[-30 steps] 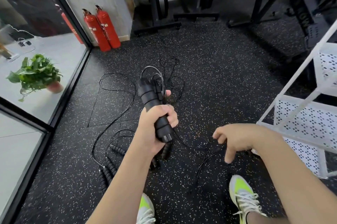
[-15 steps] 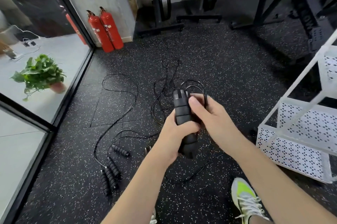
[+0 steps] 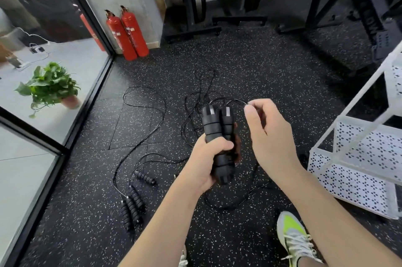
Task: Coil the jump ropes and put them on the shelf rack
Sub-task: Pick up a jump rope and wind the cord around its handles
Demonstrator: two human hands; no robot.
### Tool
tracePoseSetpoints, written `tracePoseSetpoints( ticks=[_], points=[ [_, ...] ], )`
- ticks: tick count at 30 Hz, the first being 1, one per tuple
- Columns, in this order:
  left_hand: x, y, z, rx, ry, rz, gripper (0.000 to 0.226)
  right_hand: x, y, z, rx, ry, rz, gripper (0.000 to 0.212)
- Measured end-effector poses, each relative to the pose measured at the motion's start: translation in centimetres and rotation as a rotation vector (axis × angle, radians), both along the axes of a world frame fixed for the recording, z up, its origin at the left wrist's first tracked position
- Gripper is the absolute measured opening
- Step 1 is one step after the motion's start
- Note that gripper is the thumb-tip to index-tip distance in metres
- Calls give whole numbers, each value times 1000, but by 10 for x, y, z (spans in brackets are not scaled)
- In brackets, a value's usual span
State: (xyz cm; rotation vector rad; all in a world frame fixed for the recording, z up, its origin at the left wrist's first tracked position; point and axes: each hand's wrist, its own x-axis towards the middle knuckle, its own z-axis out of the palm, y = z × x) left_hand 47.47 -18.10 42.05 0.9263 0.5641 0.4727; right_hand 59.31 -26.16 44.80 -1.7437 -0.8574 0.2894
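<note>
Head view: a person stands on a speckled black gym floor [image 3: 250, 66], both hands raised over a tangle of jump ropes.
Left hand [image 3: 204, 162]: fingers wrapped firmly round two black foam handles [image 3: 217, 136] held together, upright, tops pointing away from the camera.
Right hand [image 3: 267, 134]: thumb and forefinger pinch the thin black cord [image 3: 230, 99] where it arches out of the handle tops; the other fingers hang loosely curled.
Held rope: its slack drops below the hands and loops over the floor by the neon shoe [image 3: 293, 236].
Other ropes: more handles [image 3: 132, 203] lie in a cluster on the floor to the left, their cords [image 3: 141, 119] sprawled and uncoiled.
Shelf rack [image 3: 356, 169]: white perforated tiers at right, near the right hand; no rope seen on it.
Step in hand: by my reading, the start of coiling the first rope, handles paired as the core.
Next move calls for: drawing the cord through the pinch and winding even loops round or beside the handles, keeping tension so the slack does not snag the floor tangle.
</note>
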Motion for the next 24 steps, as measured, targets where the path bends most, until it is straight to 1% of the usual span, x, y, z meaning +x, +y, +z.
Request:
tracePoseSetpoints(
  ticks=[2, 5, 7, 8, 12, 15, 18, 19, 20, 22, 24],
  points=[
    [0, -1, 1, -48, -30, -20, 42, -4, 1, 3, 3, 37, 18, 20],
    [-4, 2, 2, -92, -26, -115, 46, -6, 1, 5, 26, 258, 101, 36],
    [-8, 6, 1, -114, -35, -170, 50, -5, 1, 7, 32, 375, 155, 38],
    [-9, 7, 1, -117, -51, -186, 51, -5, 1, 8, 22, 403, 179, 38],
    [-13, 14, 1, -114, -154, -221, 41, -5, 0, 7, -87, 444, 257, 38],
    [-11, 15, -1, -65, -113, -174, 34, -7, -2, 11, -119, 492, 315, 40],
    [-7, 10, 3, -35, -75, -75, 10, -13, -1, 16, -157, 435, 318, 47],
    [-5, 8, 5, -65, -90, -55, 8, -15, -2, 18, -178, 406, 314, 48],
    [-4, 8, 6, -109, -103, -26, 14, -17, -2, 19, -204, 377, 319, 48],
    [-3, 14, 5, -203, -114, 90, 39, -22, -4, 20, -268, 331, 347, 47],
    [-3, 23, 4, -259, -181, 196, 54, -27, -6, 20, -340, 222, 344, 47]
  ],
)
